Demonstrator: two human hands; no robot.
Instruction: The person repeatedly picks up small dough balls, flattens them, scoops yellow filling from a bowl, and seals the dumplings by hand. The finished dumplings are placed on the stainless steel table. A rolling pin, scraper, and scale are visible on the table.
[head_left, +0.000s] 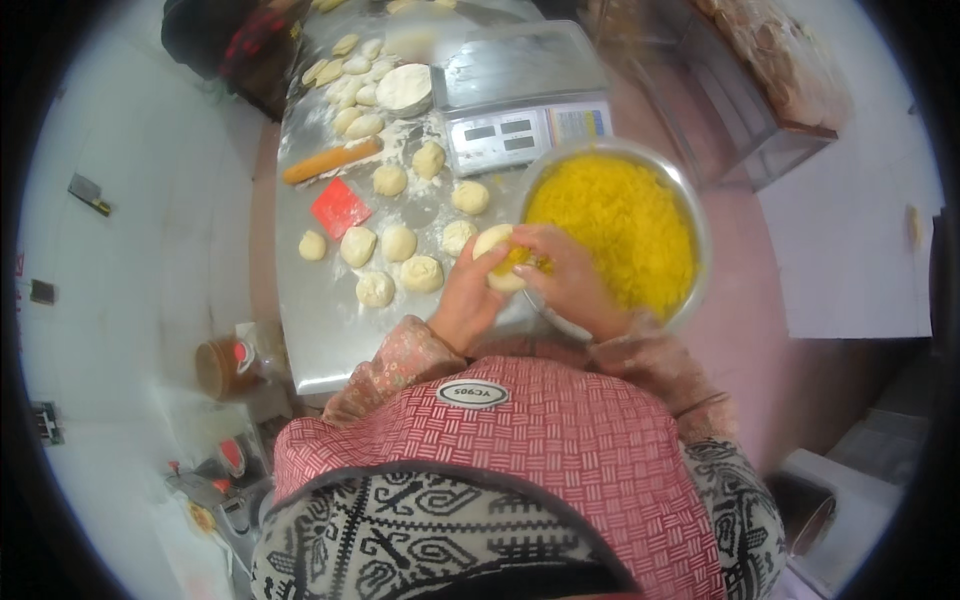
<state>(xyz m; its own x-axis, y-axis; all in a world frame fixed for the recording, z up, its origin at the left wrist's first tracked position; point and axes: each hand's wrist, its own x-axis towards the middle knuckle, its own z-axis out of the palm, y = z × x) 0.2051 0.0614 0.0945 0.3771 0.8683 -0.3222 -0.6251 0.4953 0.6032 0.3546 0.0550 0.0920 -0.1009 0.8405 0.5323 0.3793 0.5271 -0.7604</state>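
My left hand (471, 296) holds a round of pale dough (492, 241) in front of my chest. Yellow filling (517, 259) lies in the middle of the dough. The fingers of my right hand (566, 274) press at this filling and hold something small that I cannot make out. Just right of the hands stands a large steel bowl (703, 247) with a heap of shredded yellow filling (615, 225). Several dough balls (398, 244) lie on the floured metal table (322, 322) to the left.
Beyond the hands stand a digital scale (499, 142) and a bowl of flour (405, 88). A wooden rolling pin (332, 160) and a red scraper (340, 208) lie at the left. More dough pieces (356, 64) are farther back. A person in dark clothing (217, 37) is at the far left corner.
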